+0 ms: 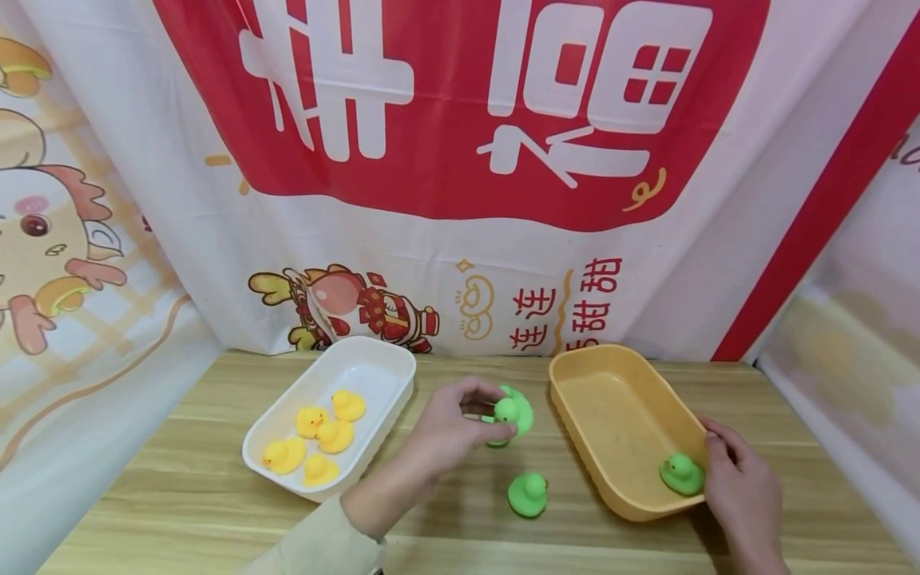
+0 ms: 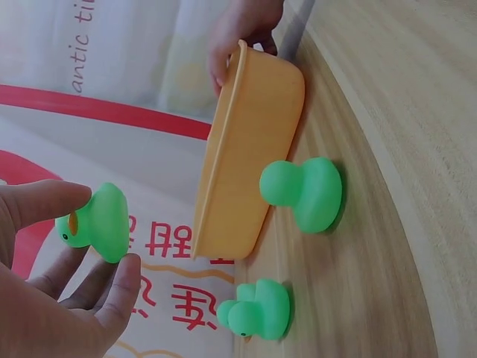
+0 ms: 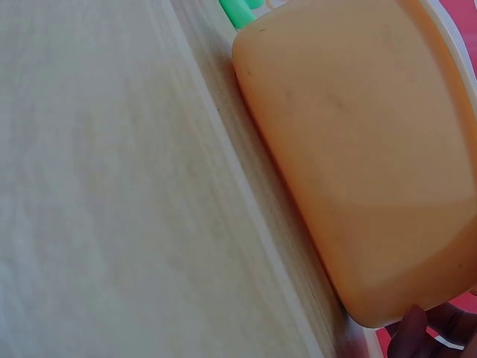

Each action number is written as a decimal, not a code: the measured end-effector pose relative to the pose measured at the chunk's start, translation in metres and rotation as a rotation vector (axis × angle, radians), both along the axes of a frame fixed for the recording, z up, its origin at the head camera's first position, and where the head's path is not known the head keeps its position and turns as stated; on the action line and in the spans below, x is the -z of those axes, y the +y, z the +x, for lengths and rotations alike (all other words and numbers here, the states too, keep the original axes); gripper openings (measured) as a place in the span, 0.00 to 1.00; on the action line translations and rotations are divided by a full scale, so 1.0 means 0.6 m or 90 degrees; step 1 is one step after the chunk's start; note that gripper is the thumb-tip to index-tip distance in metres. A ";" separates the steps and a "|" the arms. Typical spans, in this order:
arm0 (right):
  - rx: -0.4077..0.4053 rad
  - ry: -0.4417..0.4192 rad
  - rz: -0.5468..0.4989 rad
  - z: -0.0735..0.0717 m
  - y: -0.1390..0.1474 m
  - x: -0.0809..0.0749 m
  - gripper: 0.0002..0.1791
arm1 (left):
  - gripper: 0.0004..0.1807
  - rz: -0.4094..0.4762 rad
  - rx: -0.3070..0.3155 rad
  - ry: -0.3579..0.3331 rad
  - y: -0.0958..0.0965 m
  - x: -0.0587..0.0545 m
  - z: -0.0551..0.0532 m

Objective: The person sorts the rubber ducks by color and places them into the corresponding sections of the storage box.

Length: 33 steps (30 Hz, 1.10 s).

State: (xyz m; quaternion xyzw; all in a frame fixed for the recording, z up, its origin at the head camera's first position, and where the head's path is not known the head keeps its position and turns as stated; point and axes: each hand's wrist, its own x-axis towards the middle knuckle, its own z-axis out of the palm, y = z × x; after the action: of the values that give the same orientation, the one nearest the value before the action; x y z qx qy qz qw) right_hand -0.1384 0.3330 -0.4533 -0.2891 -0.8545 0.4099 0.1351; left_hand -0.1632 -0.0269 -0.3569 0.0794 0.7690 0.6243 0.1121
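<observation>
In the head view my left hand (image 1: pixel 453 427) holds a green toy duck (image 1: pixel 507 410) between thumb and fingers. The left wrist view shows that duck (image 2: pixel 106 222) raised off the table, its orange beak near the thumb. Two more green ducks, a nearer one (image 2: pixel 305 195) and a farther one (image 2: pixel 261 309), sit on the wood; the farther is partly hidden under the hand in the head view. My right hand (image 1: pixel 743 487) grips the right rim of a yellow-orange bin (image 1: pixel 604 415). One green duck (image 1: pixel 681 475) lies inside, close to that hand.
A white bin (image 1: pixel 370 359) with several yellow ducks (image 1: pixel 335 436) stands on the left. Both bins are on a wood-grain table (image 1: pixel 446 535). A printed cloth (image 1: pixel 460 239) hangs right behind the table, and more cloth closes in both sides.
</observation>
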 end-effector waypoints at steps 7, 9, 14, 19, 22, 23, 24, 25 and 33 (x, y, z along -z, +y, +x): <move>0.005 -0.008 -0.006 0.000 0.002 0.002 0.30 | 0.23 0.006 0.011 0.005 0.021 0.007 -0.003; 0.005 -0.011 -0.008 0.000 0.003 0.002 0.30 | 0.23 0.000 0.016 0.007 0.029 0.010 -0.006; 0.006 0.001 0.001 0.002 0.002 0.001 0.29 | 0.23 -0.009 0.030 0.003 0.049 0.018 -0.015; 0.005 0.027 0.014 0.003 -0.001 0.003 0.27 | 0.21 0.008 0.042 -0.007 0.068 0.030 -0.025; 0.004 0.031 0.015 0.002 -0.002 0.004 0.27 | 0.19 0.025 0.054 -0.005 0.081 0.036 -0.033; 0.004 0.032 0.015 0.001 -0.001 0.004 0.27 | 0.18 0.028 0.060 -0.007 0.087 0.037 -0.035; 0.004 0.031 0.014 0.001 -0.001 0.004 0.27 | 0.17 0.032 0.066 -0.005 0.093 0.038 -0.038; 0.005 0.031 0.014 0.000 -0.001 0.004 0.27 | 0.17 0.035 0.073 -0.002 0.101 0.039 -0.040; -0.002 0.043 0.022 0.002 0.001 0.005 0.26 | 0.16 0.020 0.150 -0.011 0.167 0.053 -0.052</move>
State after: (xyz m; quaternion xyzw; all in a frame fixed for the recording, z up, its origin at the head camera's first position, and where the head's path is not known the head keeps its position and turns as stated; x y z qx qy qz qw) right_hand -0.1372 0.3337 -0.4565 -0.2713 -0.8570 0.4047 0.1679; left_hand -0.1941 0.0731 -0.3889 0.1657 0.7433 0.6194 0.1906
